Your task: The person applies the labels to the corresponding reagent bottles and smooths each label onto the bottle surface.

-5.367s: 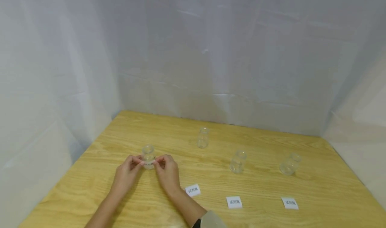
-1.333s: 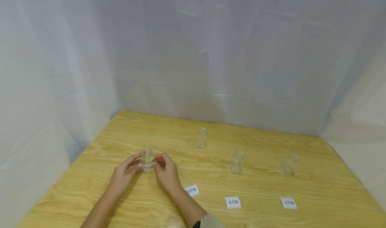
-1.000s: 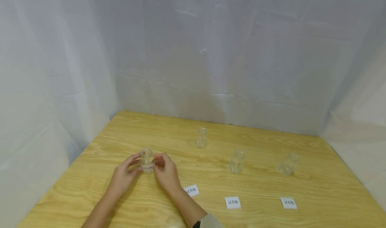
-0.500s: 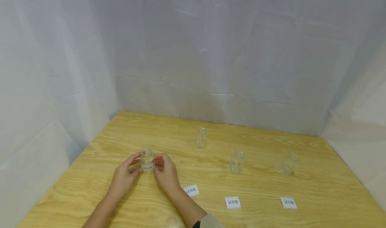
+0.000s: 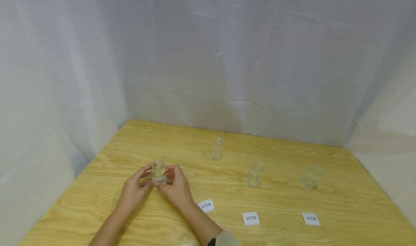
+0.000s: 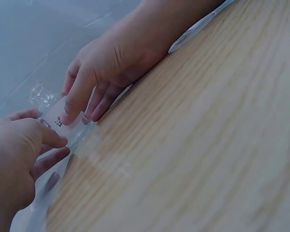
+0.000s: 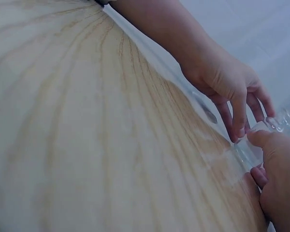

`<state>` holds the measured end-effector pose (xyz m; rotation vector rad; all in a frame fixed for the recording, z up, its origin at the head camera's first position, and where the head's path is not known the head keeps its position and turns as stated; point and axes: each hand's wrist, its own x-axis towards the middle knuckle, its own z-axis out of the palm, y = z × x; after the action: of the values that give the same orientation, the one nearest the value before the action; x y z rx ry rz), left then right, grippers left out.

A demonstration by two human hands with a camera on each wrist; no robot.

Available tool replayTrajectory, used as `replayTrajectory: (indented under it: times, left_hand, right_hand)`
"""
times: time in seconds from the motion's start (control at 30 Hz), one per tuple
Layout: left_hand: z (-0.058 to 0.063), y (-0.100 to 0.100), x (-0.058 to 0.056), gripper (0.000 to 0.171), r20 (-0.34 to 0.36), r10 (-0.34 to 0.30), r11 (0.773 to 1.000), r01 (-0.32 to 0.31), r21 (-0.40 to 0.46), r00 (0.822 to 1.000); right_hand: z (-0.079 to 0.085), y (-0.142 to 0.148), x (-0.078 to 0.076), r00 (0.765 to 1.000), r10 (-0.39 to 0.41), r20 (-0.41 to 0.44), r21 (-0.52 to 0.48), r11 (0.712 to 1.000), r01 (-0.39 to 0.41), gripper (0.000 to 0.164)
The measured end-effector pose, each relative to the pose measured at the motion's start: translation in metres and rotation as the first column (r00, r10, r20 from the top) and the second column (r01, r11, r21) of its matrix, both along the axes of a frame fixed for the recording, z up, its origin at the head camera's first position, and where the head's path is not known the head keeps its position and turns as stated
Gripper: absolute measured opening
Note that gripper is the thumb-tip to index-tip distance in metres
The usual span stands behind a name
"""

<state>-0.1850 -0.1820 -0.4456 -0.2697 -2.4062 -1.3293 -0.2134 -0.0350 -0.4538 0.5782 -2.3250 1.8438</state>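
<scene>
1. The left hand [image 5: 134, 189] grips the bottle [image 5: 158, 169] from its left side, fingers and thumb curled about the glass.
2. The right hand [image 5: 178, 189] grips the same bottle from the right. Its thumb lies across the front, over part of the label [image 5: 159, 180], with the other fingers around the right side.
3. The bottle is between the two hands, over the left part of the table [image 5: 182, 224]. It is clear glass with its mouth upward. Whether its base touches the wood I cannot tell.
4. The label is a pale strip with dark characters, round the lower part of the bottle; the left wrist view shows one character next to the right thumb.
5. Three more clear bottles are on the table to the right of the hands: a far bottle [image 5: 217, 149] nearest the back edge, a middle bottle [image 5: 254, 175], and a right bottle [image 5: 310, 177]. They are well apart from one another.
6. Three white cards with dark characters lie nearer the person: a left card [image 5: 207, 205] just beside the right forearm, a middle card [image 5: 251, 219] and a right card [image 5: 311, 219].
7. A light sleeve [image 5: 229, 238] shows on the right arm at the bottom edge, with a black band [image 5: 212, 242] next to it.
8. Pale sheeting [image 5: 208, 69] hangs behind the table and along both sides.
</scene>
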Motion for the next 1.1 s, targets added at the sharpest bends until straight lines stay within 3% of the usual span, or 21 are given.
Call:
replayTrajectory:
  times: [0.2, 0.4, 0.6, 0.8, 1.1]
  left_hand:
    - [0.0022, 0.0002, 0.0001, 0.052, 0.006, -0.007, 1.0, 0.007, 0.022, 1.0]
    - [0.0031, 0.0009, -0.0004, 0.054, -0.001, -0.019, 0.996, 0.02, 0.083, 1.0]
    - [0.0015, 0.0013, 0.0004, 0.056, -0.037, -0.022, 0.999, 0.024, 0.044, 0.999]
    - [0.0001, 0.0001, -0.0015, 0.046, -0.097, -0.006, 0.998, 0.011, 0.054, 0.995]
    - [0.0018, -0.0027, -0.0001, 0.041, -0.048, -0.003, 0.998, 0.007, 0.064, 0.999]
  right_hand:
    - [-0.0011, -0.0003, 0.0024, 0.991, -0.031, -0.127, 0.089, 0.995, 0.042, 0.047]
    - [-0.0013, -0.0003, 0.0015, 0.983, -0.025, -0.182, 0.075, 0.996, 0.039, 0.039]
    - [-0.0028, 0.002, 0.0004, 0.986, -0.013, -0.166, 0.057, 0.998, 0.023, 0.036]
    - [-0.0021, 0.0035, -0.0005, 0.991, -0.006, -0.131, 0.013, 1.0, 0.008, 0.036]
    - [0.0009, 0.0043, -0.0004, 0.996, -0.001, -0.091, -0.009, 1.0, 0.001, 0.027]
